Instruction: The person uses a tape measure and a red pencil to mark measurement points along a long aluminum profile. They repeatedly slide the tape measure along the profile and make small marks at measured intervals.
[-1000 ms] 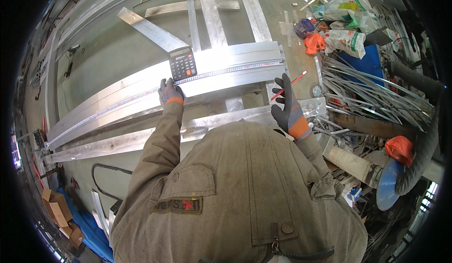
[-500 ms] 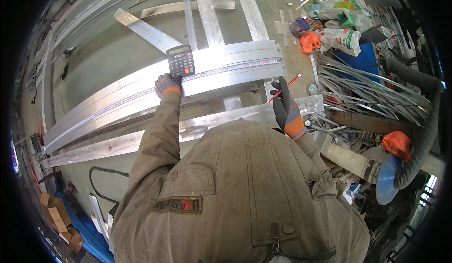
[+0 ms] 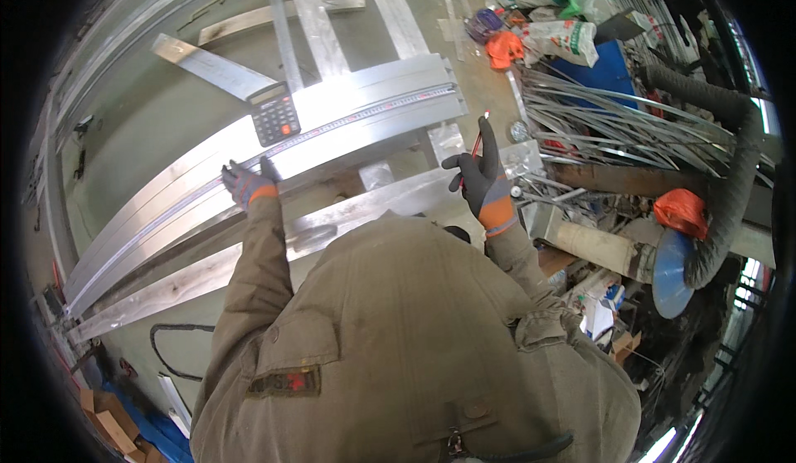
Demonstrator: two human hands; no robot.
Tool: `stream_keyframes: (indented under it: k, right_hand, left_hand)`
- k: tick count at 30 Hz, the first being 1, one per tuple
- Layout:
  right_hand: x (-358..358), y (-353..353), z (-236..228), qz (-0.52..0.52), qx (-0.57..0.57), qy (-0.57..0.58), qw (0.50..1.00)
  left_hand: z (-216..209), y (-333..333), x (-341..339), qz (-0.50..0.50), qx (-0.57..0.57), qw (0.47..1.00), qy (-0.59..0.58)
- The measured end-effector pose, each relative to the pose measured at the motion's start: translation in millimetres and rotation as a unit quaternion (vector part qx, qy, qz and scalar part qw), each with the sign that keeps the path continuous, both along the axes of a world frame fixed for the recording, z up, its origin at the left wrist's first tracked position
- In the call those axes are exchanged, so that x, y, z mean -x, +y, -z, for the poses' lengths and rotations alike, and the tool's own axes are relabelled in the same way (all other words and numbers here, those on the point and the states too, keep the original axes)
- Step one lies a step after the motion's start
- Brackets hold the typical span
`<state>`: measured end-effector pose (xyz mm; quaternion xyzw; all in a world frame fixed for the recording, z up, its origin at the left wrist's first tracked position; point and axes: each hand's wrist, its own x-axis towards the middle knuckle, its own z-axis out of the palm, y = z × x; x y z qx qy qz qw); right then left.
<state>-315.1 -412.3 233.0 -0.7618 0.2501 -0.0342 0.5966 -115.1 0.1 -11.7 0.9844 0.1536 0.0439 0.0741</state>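
Observation:
My left hand [image 3: 250, 186], in a grey and orange glove, rests at the near side of the bright metal profiles [image 3: 195, 163] with thumb and fingers apart. It holds nothing. Just beyond it, a dark calculator [image 3: 275, 116] with an orange key lies on the profiles. A tape measure's blade [image 3: 344, 120] stretches lengthwise along them, passing by my left fingertips. Off the profiles' right end, my gloved right hand [image 3: 481, 179] is raised and closed around a thin red pencil [image 3: 477, 141]. The pencil points upward beside the forefinger, and its lower part is partly hidden by the fingers.
Metal crossbars [image 3: 319, 36] run away beneath the profiles. A nearer bar [image 3: 332, 223] lies in front of me. On the right are a heap of thin metal strips [image 3: 630, 119], plastic bags [image 3: 564, 42], a blue disc [image 3: 670, 274] and a thick grey hose [image 3: 738, 173].
My left hand has come off the calculator's lower edge and moved left and nearer, its fingers spreading. In my right hand the pencil has swung more upright. The whole view has shifted.

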Motion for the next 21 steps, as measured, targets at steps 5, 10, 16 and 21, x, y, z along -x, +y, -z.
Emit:
stream_keyframes:
  k: [5,10,16,21]
  right_hand:
    - [1.3,-39.1,17.2,0.069,-0.029,0.021,0.997]
    - [-15.8,-89.1,60.3,0.166,-0.029,-0.053,0.984]
    - [-56.4,-151.6,104.4,0.228,-0.01,-0.028,0.973]
    - [-100.9,-185.2,163.7,0.17,-0.043,-0.114,0.978]
  left_hand:
    - [33.5,28.6,29.9,-0.054,-0.049,0.997,0.031]
    - [29.5,16.0,42.9,-0.094,-0.006,0.996,-0.007]
    - [-20.5,-91.1,70.9,0.235,0.058,0.969,-0.056]
    - [-23.9,-211.7,84.5,0.348,0.083,0.933,0.048]
